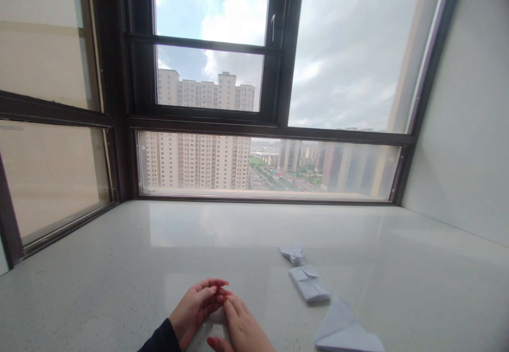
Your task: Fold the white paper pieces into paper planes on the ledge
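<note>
Low in the middle of the view, my left hand point(195, 309) and my right hand point(245, 324) meet at the fingertips, just above a pale speckled sill point(99, 293). The left fingers curve loosely, index finger stretched forward. My right fingers lie fairly straight, with the thumb apart from them. No object shows in either hand. To the right lie white folded papers: a small pointed piece point(293, 254), a thick rectangular packet point(310, 284) with a flap across its top, and a larger triangular fold point(345, 328), partly cut off by the bottom edge.
A dark-framed window point(207, 124) rises behind the sill, with a tall building point(199, 161) outside. Side panes point(55, 166) stand at the left, and a white wall point(465, 129) bounds the right. Glossy reflections lie across the sill.
</note>
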A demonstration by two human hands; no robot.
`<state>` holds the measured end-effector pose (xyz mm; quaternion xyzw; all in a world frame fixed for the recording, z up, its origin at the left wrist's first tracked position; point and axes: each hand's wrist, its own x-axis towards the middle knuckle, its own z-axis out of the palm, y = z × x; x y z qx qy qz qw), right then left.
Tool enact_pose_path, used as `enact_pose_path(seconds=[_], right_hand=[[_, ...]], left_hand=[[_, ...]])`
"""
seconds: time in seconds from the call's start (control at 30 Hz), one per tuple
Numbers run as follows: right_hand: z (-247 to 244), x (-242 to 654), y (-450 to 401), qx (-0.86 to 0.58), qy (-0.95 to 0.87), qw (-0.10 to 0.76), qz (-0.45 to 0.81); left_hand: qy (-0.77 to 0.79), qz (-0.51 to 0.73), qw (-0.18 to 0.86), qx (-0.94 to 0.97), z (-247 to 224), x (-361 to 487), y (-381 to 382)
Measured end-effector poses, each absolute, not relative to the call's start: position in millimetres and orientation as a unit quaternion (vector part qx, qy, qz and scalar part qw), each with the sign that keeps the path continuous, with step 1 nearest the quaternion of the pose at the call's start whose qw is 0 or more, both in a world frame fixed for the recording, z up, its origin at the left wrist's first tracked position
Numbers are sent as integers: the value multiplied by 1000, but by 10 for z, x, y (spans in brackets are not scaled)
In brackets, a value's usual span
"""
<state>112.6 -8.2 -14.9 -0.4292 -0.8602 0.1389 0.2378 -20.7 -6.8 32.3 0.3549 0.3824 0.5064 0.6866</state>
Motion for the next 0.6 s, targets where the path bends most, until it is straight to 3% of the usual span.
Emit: enact_pose_path(seconds=[0.6], right_hand=[[-143, 1128, -82, -429, -860, 236, 142]], left_hand=[[382, 509, 683, 358, 321, -205, -70]])
